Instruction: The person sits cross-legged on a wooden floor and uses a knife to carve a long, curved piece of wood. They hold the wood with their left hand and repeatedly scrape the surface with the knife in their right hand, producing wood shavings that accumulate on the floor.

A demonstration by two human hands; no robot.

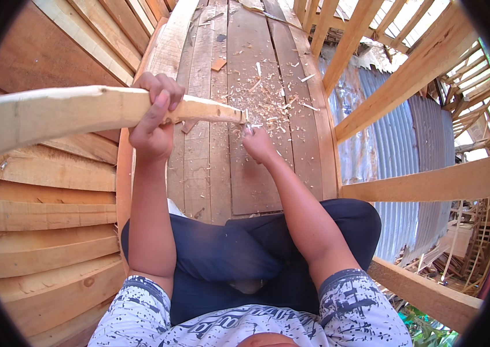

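A long, pale wooden board (54, 113) reaches in from the left edge and narrows toward the middle of the view. My left hand (155, 113) is closed around it, fingers over the top and thumb on the near side. Close to the board's narrow end, my right hand (257, 143) is curled into a grip on something small. Its fingers partly hide that item, so its kind cannot be made out. Wood shavings (274, 104) lie scattered just beyond the board's tip.
I sit cross-legged on a plank floor (207, 168). A wall of overlapping boards (42, 214) rises at my left. On the right runs a wooden railing (424, 182), with corrugated metal sheets (395, 144) outside it. An orange-brown wood scrap (219, 65) lies ahead.
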